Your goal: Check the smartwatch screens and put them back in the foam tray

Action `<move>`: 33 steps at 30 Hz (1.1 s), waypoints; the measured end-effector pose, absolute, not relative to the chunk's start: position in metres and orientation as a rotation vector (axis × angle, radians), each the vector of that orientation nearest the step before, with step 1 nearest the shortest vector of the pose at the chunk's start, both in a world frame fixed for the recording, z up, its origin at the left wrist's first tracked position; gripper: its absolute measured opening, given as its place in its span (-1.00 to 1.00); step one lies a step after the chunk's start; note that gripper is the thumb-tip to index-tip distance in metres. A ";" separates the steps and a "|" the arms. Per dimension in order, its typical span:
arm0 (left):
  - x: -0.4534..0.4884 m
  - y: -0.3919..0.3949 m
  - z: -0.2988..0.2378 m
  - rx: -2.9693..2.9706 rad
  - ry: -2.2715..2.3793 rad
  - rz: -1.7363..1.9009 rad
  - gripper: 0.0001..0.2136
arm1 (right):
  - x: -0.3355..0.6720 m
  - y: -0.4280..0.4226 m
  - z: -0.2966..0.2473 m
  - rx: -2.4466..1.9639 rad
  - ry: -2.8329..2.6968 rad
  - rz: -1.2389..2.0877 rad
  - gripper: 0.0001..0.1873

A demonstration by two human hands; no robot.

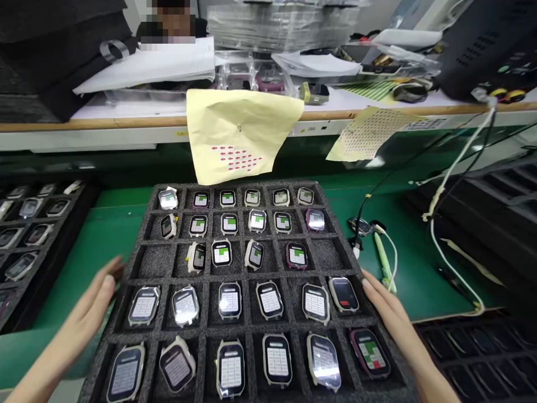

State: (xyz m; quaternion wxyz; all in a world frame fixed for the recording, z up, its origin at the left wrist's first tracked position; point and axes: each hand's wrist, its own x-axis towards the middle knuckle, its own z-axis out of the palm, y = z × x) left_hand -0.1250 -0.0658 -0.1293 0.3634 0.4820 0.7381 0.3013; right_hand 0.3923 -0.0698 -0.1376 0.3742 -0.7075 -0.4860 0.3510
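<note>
A black foam tray (163,274) with square compartments lies before me on the green bench. Most of its compartments hold smartwatch bodies, such as the watch with a lit screen (230,300); the purple-framed watch (369,351) sits at the near right. My left hand (94,296) is beside the tray's left edge, slightly blurred, its fingers stretched out with nothing in them. On the opposite side, my right hand (388,305) grips the tray's right edge, with part of its fingers hidden by the rim.
Another tray of watches (42,246) stands at the left, and a dark tray (482,341) at the lower right. Cables (436,218) and a green tool (382,257) lie to the right. Yellow sheets (239,134) hang from the shelf. A person (172,22) is behind it.
</note>
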 end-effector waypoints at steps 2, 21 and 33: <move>-0.121 -0.084 -0.137 0.921 1.796 0.717 -0.46 | 0.388 -0.073 -0.137 -1.761 -1.125 0.996 -0.41; -0.107 0.015 -0.107 1.494 1.628 0.865 -0.55 | 0.357 0.011 -0.116 -1.494 -1.669 0.472 -0.50; -0.114 0.035 -0.055 2.669 1.380 -0.193 -0.75 | 0.373 0.047 -0.079 -1.471 -2.732 -0.064 -0.37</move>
